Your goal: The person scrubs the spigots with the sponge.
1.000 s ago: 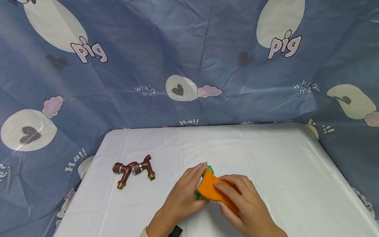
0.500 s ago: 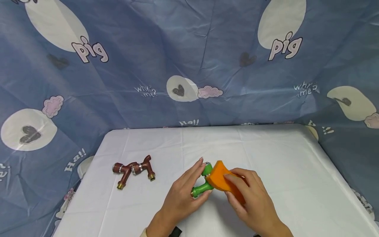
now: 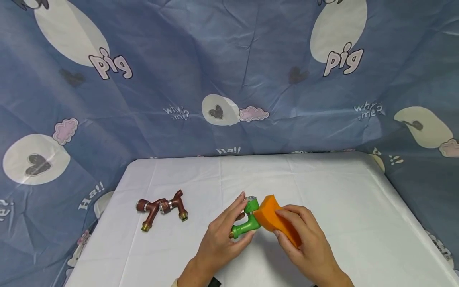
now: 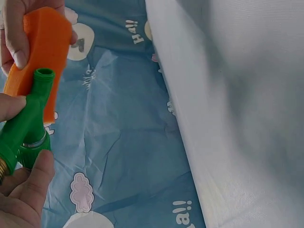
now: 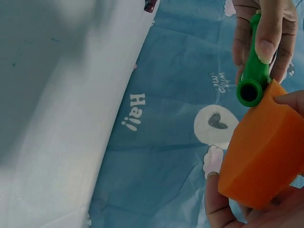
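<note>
A blue printed cloth with pale ovals, hearts, pink clouds and the word "pig" hangs behind and around a worktop covered in white sheeting. On the left part of the worktop lie two brown taps with brass ends, touching each other and well apart from the hands.

Near the front edge, at the middle, the left hand holds a green tap just above the sheeting. Its grip is closed round the tap's body, thumb on one side and fingers curled on the other, as the left wrist view shows. A brass end shows at the lower tip of the tap, by the palm, and the open round mouth points away from the hand in the right wrist view.

The right hand holds an orange sponge, thumb beneath and fingers bent over its top, so this grip pinches the sponge. One corner of the sponge touches the green tap just beside its open mouth. The two hands sit close together, the tap and the sponge between them.
</note>
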`<state>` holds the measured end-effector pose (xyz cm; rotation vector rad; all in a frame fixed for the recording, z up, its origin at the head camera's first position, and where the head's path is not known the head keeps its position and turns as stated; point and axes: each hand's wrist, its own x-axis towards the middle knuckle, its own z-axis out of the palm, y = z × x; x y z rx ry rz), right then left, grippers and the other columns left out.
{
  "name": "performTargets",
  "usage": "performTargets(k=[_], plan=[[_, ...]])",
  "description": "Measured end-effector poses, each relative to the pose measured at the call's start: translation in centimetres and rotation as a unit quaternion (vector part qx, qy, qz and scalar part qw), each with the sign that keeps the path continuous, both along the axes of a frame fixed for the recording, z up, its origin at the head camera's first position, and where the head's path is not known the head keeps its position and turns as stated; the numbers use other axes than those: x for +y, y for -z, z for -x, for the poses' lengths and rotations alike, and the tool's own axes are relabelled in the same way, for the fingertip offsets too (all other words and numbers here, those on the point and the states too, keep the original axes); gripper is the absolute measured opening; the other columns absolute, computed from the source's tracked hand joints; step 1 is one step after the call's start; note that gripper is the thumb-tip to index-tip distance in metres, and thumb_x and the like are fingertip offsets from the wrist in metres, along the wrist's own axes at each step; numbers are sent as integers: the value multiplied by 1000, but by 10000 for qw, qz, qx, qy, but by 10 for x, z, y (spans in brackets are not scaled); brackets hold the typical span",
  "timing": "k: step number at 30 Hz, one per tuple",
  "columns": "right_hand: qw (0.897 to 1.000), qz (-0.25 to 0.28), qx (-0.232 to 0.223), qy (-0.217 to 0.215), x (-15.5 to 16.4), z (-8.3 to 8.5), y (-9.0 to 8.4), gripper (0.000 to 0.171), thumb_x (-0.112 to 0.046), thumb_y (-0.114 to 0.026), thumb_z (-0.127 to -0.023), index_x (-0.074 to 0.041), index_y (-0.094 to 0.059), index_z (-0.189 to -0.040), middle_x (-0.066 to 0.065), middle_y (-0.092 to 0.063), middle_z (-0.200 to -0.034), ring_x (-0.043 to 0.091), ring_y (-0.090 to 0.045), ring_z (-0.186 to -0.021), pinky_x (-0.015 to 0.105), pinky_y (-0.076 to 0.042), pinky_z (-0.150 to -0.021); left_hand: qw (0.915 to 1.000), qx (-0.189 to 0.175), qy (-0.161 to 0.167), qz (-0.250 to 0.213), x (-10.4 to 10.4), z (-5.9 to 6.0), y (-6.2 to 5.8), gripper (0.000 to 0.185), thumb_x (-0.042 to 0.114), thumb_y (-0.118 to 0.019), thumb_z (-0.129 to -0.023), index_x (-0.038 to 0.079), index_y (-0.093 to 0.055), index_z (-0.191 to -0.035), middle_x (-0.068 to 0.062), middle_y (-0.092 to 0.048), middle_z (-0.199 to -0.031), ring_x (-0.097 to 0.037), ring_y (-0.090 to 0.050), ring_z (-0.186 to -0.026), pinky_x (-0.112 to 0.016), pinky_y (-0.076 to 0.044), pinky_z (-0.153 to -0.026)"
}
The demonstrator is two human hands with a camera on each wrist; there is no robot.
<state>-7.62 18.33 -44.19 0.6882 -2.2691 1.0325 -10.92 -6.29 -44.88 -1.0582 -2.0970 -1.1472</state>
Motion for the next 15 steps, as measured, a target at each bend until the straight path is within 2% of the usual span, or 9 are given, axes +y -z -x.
performTargets(k=[4, 8, 15], plan=[[9997, -41, -173, 150, 2, 0, 2, 37, -24, -76, -97, -12, -68, -131, 6, -60, -130, 22, -59, -113, 12, -42, -103, 9999, 23, -102, -40, 0, 0, 0, 80, 8, -91, -81, -2, -51, -149, -17, -52, -154, -30, -64, -126, -28, -56, -96], [9990, 11, -385, 217, 2, -1, 3, 50, -7, -83, -85, -13, -68, -132, 4, -59, -131, 21, -59, -112, 11, -43, -103, 9996, 72, -83, -276, -2, 1, 0, 74, 14, -91, -83, -1, -54, -145, -16, -55, -151, -31, -63, -129, -29, -57, -94], [9990, 102, -424, 50, 1, -3, 3, 56, 0, -85, -81, -13, -67, -133, 3, -60, -129, 19, -61, -110, 13, -46, -100, 9983, 327, -206, -442, -3, 3, 0, 74, 25, -94, -80, -2, -59, -138, -15, -63, -139, -28, -65, -123, -32, -52, -104]])
